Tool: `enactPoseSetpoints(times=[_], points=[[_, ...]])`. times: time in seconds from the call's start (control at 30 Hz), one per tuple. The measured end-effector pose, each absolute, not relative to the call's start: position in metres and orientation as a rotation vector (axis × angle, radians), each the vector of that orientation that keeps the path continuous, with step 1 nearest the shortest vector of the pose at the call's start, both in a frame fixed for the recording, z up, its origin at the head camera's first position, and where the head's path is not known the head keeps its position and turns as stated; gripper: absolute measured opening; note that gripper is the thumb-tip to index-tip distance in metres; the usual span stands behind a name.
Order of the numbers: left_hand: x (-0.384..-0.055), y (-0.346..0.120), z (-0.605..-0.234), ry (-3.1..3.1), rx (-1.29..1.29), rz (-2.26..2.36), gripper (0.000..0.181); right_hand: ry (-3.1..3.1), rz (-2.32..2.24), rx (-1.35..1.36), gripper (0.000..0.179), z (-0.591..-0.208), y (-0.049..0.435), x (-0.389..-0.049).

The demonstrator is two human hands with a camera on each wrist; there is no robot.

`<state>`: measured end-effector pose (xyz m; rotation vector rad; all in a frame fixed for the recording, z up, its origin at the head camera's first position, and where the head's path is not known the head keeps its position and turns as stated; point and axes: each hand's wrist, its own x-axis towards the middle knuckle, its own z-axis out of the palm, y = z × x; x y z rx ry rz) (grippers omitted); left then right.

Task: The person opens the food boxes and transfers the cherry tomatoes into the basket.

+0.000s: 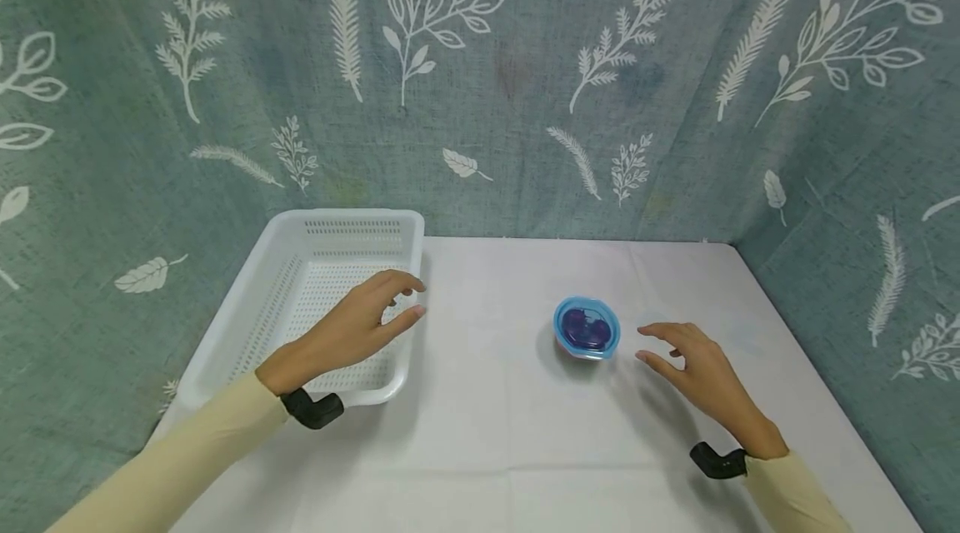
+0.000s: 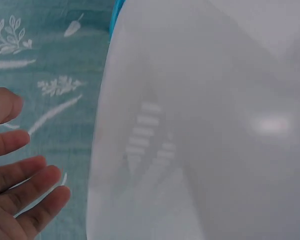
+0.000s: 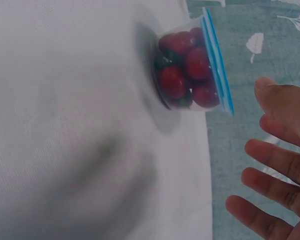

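A small clear tub (image 3: 187,75) with a blue lid (image 1: 603,318) stands upright on the table, holding round red fruits (image 3: 172,82) and a little green. Through the lid in the head view they look dark purple. Just right of the tub is my right hand (image 1: 696,371), its fingers relaxed and apart from it, holding nothing. Over the right part of a white plastic basket (image 1: 414,325) hovers my left hand (image 1: 363,316), loosely spread and without anything in its grasp. A white surface fills most of the left wrist view beside the left fingers (image 2: 42,212).
The basket has slotted walls and a perforated bottom, and it sits at the table's left side. White cloth covers the table (image 1: 487,425). A green curtain (image 1: 510,92) with white leaf prints hangs behind and along both sides.
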<state>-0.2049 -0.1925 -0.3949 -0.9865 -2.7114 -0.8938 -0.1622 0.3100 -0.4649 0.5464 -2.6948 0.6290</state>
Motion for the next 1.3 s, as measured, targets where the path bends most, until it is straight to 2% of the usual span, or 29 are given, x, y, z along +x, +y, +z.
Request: enactPoseSetpoints(times=[0.27, 0.83, 1.3], points=[[-0.212, -0.155, -0.401, -2.72, -1.094, -0.98, 0.035, -2.649, 0.669, 0.594, 0.041, -0.476, 0.302, -0.166], [-0.227, -0.073, -0.411, -2.788, -1.235, -1.112, 0.048, -2.571, 0.73, 0.749, 0.043, -0.48, 0.286, -0.175], [-0.235, -0.016, -0.427, -2.936, -1.237, -1.039, 0.083, -2.554, 0.705, 0.799, 0.034, -0.482, 0.283, -0.177]])
